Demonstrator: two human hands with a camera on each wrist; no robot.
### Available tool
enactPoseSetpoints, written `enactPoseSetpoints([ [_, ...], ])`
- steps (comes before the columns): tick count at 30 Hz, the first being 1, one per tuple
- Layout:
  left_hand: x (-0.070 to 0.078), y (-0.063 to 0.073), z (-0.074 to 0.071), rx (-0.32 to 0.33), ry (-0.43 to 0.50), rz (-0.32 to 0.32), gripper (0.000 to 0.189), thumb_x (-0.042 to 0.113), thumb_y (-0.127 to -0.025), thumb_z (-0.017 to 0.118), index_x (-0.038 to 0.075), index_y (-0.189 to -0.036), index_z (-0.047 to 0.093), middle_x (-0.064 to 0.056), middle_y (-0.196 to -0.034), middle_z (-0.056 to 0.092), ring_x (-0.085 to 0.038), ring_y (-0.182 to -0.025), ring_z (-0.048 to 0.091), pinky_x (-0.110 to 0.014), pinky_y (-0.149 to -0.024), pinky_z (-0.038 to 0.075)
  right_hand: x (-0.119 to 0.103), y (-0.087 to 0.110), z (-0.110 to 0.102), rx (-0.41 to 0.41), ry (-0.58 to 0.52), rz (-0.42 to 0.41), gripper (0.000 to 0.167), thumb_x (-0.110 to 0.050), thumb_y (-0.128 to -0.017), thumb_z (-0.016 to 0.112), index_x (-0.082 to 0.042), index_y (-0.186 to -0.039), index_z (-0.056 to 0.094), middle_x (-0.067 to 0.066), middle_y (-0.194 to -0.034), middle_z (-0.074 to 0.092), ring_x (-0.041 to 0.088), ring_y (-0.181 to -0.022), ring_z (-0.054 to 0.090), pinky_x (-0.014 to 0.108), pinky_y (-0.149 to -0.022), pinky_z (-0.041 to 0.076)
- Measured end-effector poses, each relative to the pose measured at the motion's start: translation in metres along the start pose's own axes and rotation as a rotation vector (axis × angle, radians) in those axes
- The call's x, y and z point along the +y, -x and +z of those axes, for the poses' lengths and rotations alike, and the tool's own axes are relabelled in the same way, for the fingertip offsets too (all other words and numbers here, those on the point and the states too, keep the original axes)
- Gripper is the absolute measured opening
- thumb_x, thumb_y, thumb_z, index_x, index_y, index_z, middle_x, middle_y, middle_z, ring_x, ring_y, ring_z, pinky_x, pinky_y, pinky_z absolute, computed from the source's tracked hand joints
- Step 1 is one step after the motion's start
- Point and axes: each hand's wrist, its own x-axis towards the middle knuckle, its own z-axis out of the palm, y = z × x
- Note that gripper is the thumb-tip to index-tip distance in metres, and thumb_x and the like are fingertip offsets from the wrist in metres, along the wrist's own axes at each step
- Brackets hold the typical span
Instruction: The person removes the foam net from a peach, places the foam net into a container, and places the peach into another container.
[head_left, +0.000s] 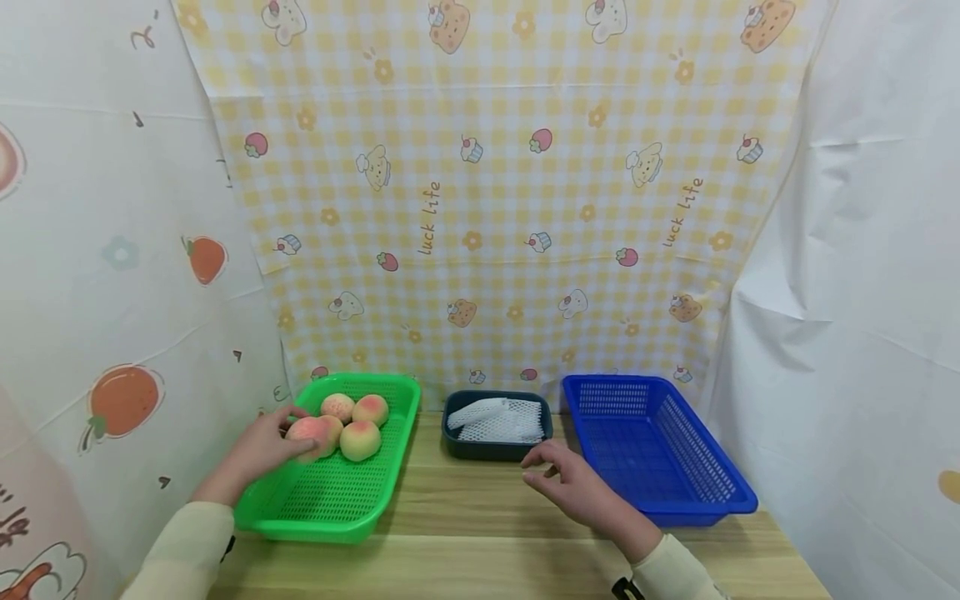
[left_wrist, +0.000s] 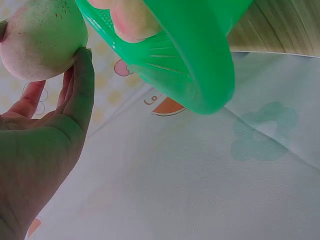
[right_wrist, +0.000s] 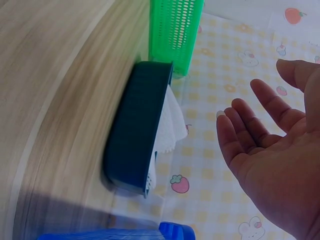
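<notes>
My left hand (head_left: 258,450) grips a pink peach (head_left: 306,432) at the left side of the green basket (head_left: 345,529). In the left wrist view this peach (left_wrist: 47,40) sits between the thumb and fingers, above the level of the basket rim. Several other peaches, pink and yellow, lie grouped in the basket's far half, one yellow peach (head_left: 360,441) nearest the front. Over the table, in front of the dark tray (head_left: 491,451), my right hand (head_left: 577,487) holds nothing. Its fingers are loosely bent and apart in the right wrist view.
White foam net sleeves (head_left: 501,421) lie in the dark tray, between the two baskets. On the right stands a blue basket (head_left: 637,458) with nothing in it. A checked cloth (head_left: 487,208) hangs behind the wooden table (head_left: 450,508), with white cloths at both sides.
</notes>
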Motion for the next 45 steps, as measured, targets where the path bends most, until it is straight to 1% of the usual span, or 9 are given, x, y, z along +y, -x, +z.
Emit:
enactPoseSetpoints([
  [5,-0.005,-0.014,0.002,-0.073,-0.023,-0.006,0.059,0.042,-0.098,0.083,0.001,-0.136,0.064,-0.013,-0.113,0.073,-0.026,-0.095,0.065,-0.044,-0.078,0.054,0.003,0.000,0.001,0.001,-0.005,-0.007,0.012,-0.032,-0.111,0.071,-0.024,-0.121,0.072,-0.006,-0.123,0.067,0.018,-0.117,0.064,0.037,-0.095,0.059],
  [6,-0.006,-0.016,0.002,-0.088,-0.026,0.002,0.057,0.040,-0.098,0.083,0.001,-0.134,0.064,-0.011,-0.110,0.073,-0.025,-0.093,0.065,-0.051,-0.086,0.055,0.003,0.000,0.001,-0.002,-0.009,-0.007,0.012,-0.032,-0.111,0.071,-0.024,-0.120,0.072,-0.006,-0.123,0.067,0.018,-0.117,0.064,0.037,-0.095,0.059],
  [8,-0.007,-0.020,0.003,-0.118,-0.031,0.014,0.050,0.036,-0.098,0.084,0.001,-0.130,0.065,-0.007,-0.102,0.072,-0.023,-0.088,0.064,-0.054,-0.088,0.053,0.004,0.000,0.002,-0.009,-0.019,-0.004,0.012,-0.032,-0.111,0.071,-0.024,-0.120,0.072,-0.006,-0.123,0.066,0.018,-0.117,0.064,0.036,-0.095,0.059],
  [12,-0.010,-0.020,0.005,-0.170,-0.015,0.028,0.041,0.027,-0.098,0.081,0.001,-0.124,0.062,-0.005,-0.092,0.069,-0.021,-0.081,0.059,-0.049,-0.084,0.052,0.004,0.002,0.002,-0.019,-0.042,0.008,0.012,-0.032,-0.111,0.071,-0.025,-0.120,0.072,-0.005,-0.123,0.066,0.018,-0.118,0.064,0.035,-0.095,0.058],
  [14,-0.012,-0.019,0.007,-0.191,-0.005,0.015,0.041,0.026,-0.099,0.079,0.001,-0.123,0.059,-0.006,-0.092,0.066,-0.022,-0.080,0.056,-0.041,-0.074,0.048,0.003,0.002,0.002,-0.019,-0.044,0.013,0.011,-0.031,-0.110,0.071,-0.024,-0.120,0.071,-0.005,-0.122,0.066,0.018,-0.118,0.064,0.034,-0.095,0.059],
  [23,-0.019,-0.024,0.011,-0.260,-0.032,-0.040,0.045,0.026,-0.096,0.083,0.001,-0.120,0.054,-0.011,-0.100,0.058,-0.028,-0.090,0.054,-0.041,-0.075,0.046,0.004,0.003,0.003,-0.018,-0.030,0.009,0.009,-0.029,-0.110,0.072,-0.025,-0.118,0.072,-0.006,-0.120,0.067,0.020,-0.117,0.064,0.034,-0.094,0.059],
  [27,-0.023,-0.027,0.012,-0.289,-0.066,-0.063,0.048,0.027,-0.097,0.082,-0.002,-0.124,0.055,-0.014,-0.110,0.062,-0.032,-0.099,0.056,-0.045,-0.081,0.050,0.005,0.003,0.004,-0.024,-0.038,0.014,0.012,-0.030,-0.110,0.072,-0.022,-0.119,0.072,-0.005,-0.121,0.067,0.020,-0.116,0.064,0.033,-0.094,0.058],
  [34,-0.025,-0.028,0.015,-0.315,-0.077,-0.099,0.043,0.022,-0.095,0.078,-0.003,-0.121,0.054,-0.016,-0.114,0.064,-0.033,-0.103,0.057,-0.049,-0.087,0.051,0.005,0.006,0.006,-0.045,-0.084,0.036,0.017,-0.030,-0.111,0.071,-0.018,-0.122,0.072,-0.004,-0.124,0.067,0.023,-0.118,0.064,0.033,-0.094,0.057],
  [45,-0.031,-0.032,0.019,-0.339,-0.109,-0.130,0.060,0.023,-0.100,0.076,-0.012,-0.140,0.049,-0.030,-0.135,0.061,-0.043,-0.121,0.057,-0.062,-0.102,0.050,0.007,0.007,0.009,-0.067,-0.060,0.052,0.016,-0.030,-0.112,0.069,-0.019,-0.123,0.072,-0.004,-0.123,0.069,0.017,-0.116,0.065,0.032,-0.094,0.058],
])
